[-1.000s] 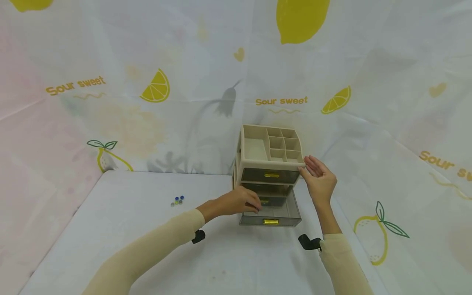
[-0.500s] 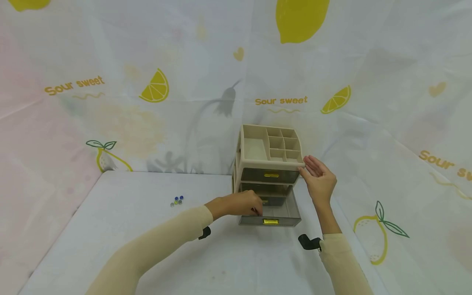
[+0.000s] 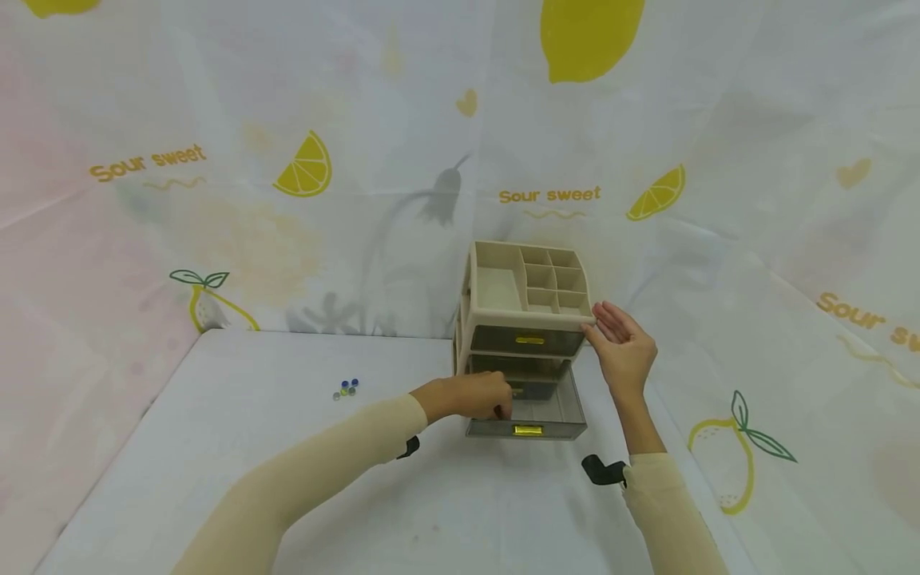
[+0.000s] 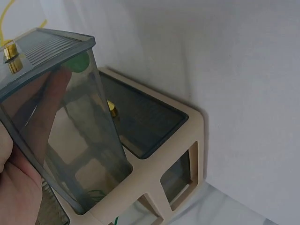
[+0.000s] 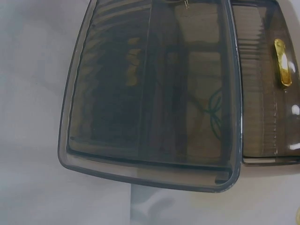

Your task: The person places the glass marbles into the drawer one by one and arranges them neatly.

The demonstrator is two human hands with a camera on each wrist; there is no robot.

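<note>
In the head view a beige desktop organizer (image 3: 528, 319) stands with its smoky clear bottom drawer (image 3: 489, 430) pulled out. My left hand (image 3: 477, 394) reaches down into that drawer, its fingers bent over the left side. Through the drawer wall, the left wrist view shows a fingertip at a round green piece (image 4: 79, 62) near the front corner. I cannot tell whether it is pinched, as the thumb's tip is hidden. My right hand (image 3: 624, 351) touches the organizer's upper right front corner, fingers extended. The right wrist view shows smoky drawers with a gold handle (image 5: 282, 62), but no hand.
Several small round pieces (image 3: 345, 391), blue, yellowish and clear, lie grouped on the white table (image 3: 237, 447) left of the organizer. Small compartments (image 3: 556, 279) fill the organizer's top right. A lemon-printed cloth (image 3: 388, 160) hangs behind.
My left hand has moved slightly right and lower into the pulled-out drawer, mostly in the first half second. My right hand stays at the organizer's corner.
</note>
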